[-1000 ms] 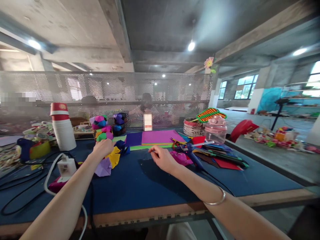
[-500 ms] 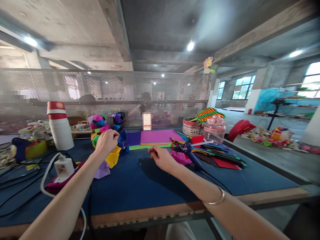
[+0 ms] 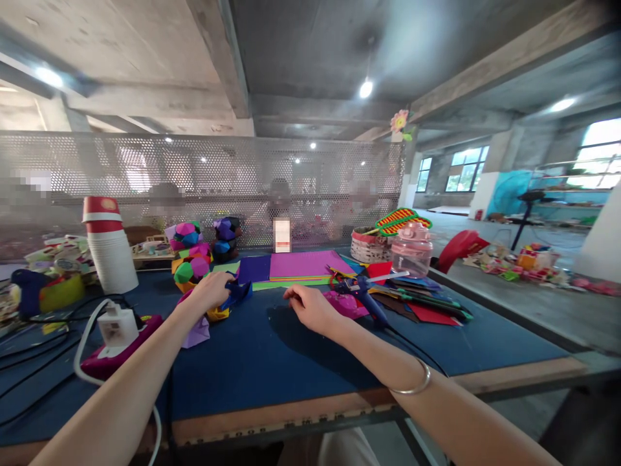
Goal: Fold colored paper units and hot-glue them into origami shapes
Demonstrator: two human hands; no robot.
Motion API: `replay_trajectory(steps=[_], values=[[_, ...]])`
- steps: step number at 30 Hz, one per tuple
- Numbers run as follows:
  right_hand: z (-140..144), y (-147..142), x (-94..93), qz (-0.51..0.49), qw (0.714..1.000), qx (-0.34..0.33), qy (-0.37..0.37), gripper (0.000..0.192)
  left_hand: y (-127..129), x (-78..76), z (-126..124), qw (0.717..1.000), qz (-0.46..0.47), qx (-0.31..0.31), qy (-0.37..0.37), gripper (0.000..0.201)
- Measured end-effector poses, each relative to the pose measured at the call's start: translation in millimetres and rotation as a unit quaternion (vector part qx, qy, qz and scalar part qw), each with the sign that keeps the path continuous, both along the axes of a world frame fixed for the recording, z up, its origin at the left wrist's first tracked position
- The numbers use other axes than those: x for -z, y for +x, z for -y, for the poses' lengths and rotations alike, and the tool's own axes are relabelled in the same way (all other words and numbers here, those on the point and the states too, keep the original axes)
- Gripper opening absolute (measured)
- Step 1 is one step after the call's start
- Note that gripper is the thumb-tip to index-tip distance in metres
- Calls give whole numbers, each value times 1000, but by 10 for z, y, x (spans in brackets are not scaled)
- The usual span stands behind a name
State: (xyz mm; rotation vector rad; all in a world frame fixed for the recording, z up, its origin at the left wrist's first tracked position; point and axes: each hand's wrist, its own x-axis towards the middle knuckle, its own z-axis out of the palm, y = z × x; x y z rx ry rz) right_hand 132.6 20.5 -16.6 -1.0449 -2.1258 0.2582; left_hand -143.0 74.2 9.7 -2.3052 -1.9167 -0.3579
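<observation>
on the blue table (image 3: 272,369) the left hand (image 3: 209,291) lies palm down over a heap of folded paper pieces (image 3: 213,309), fingers closed around a dark blue folded piece (image 3: 239,290); yellow and lilac folds show under the wrist. the blue piece is creased into sharp points and sticks out to the right of the fingers, sitting at mid-table just before the stacked sheets. the right hand (image 3: 310,307) rests on the cloth near the middle, fingers curled loosely with nothing seen in them; whether the tips pinch something small cannot be told. a silver bangle (image 3: 412,382) rings that forearm. just right of it lies a blue glue gun (image 3: 366,294) on pink paper, its cord running toward the table edge. at the left a white plug adapter (image 3: 112,327) sits on a magenta base. farther back, a flat stack of purple, violet and green paper sheets (image 3: 301,266), multicoloured paper balls (image 3: 190,252), and a tall stack of white cups (image 3: 109,249) with a red band. to the right a clear pink water jug (image 3: 411,251), contents unclear, and a woven basket (image 3: 369,244) holding a striped fan-like piece. behind the perforated screen (image 3: 204,188) figures are blurred.
</observation>
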Motion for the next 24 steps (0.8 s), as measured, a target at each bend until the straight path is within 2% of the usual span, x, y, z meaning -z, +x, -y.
replay_trajectory(steps=[4, 6, 10, 13, 16, 21, 24], values=[[22, -1, -16, -10, 1000, 5, 15, 24, 38, -66, 50, 1000, 20, -1, 6, 20], [46, 1, -39, -23, 999, 8, 32, 26, 57, -121, 102, 999, 25, -11, 33, 20], [74, 11, -89, -50, 997, 31, 45, 28, 130, -268, 232, 983, 70, -40, 166, 28], [52, 29, -120, -92, 992, 59, 60, 26, 281, -331, 338, 962, 127, -23, 239, 29], [16, 59, -148, -131, 986, 71, 80, 25, 519, -254, 425, 965, 182, 50, 183, 27], [-14, 82, -164, -139, 984, 61, 93, 21, 837, 43, 473, 973, 179, 143, 37, 22], [-17, 64, -145, -138, 986, 34, 88, 21, 869, 85, 464, 942, 261, 209, -13, 30]])
